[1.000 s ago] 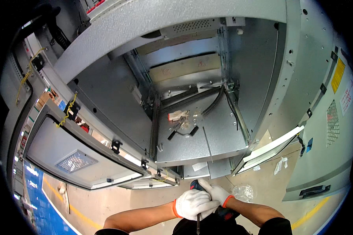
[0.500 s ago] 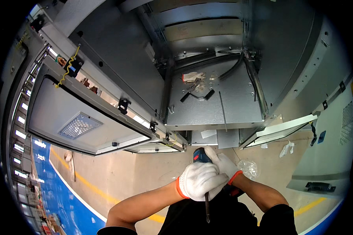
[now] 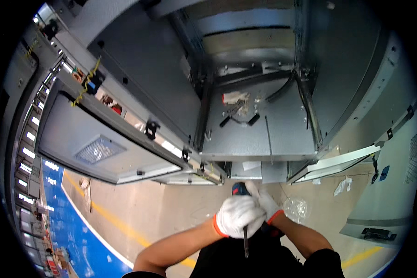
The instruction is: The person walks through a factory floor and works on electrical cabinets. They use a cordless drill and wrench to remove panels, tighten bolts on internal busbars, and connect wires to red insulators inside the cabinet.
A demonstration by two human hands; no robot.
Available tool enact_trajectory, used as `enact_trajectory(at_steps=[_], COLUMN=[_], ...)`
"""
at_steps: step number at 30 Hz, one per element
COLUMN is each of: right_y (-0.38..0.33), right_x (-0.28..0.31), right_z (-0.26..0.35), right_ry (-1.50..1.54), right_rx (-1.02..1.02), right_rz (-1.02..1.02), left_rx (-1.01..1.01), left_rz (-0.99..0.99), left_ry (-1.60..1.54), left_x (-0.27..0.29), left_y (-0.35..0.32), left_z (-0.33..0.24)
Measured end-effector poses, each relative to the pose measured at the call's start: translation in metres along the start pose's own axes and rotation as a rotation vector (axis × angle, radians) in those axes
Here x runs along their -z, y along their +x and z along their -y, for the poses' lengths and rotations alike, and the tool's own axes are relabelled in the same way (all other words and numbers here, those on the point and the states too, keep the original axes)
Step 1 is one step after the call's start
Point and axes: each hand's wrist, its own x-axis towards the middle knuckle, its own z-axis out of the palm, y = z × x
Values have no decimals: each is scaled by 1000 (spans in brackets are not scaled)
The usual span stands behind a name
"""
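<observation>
Both gloved hands close together around a blue power drill (image 3: 239, 189): the left hand (image 3: 237, 217) wraps over it from above, the right hand (image 3: 264, 201) clasps it just behind, and a dark bit (image 3: 246, 241) points down below the left hand. The drill sits just below the grey cabinet (image 3: 245, 134), near its open door (image 3: 92, 143).

Both gloved hands (image 3: 245, 214) with the power drill (image 3: 240, 189) drawn lower and nearer, cabinet (image 3: 259, 134) looming larger
</observation>
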Motion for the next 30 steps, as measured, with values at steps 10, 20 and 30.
enact_trajectory(at_steps=[10, 20, 30], right_y=[15, 184, 330], right_x=[91, 194, 240], right_z=[-3, -118, -176], right_ry=[-499, 406, 1127], right_rx=[50, -409, -42], right_rz=[-193, -1052, -967], left_rx=[513, 1680, 2201], left_rz=[-283, 90, -367], left_ry=[24, 134, -12], left_x=[-8, -61, -155], left_y=[33, -290, -430], left_z=[-6, 3, -120])
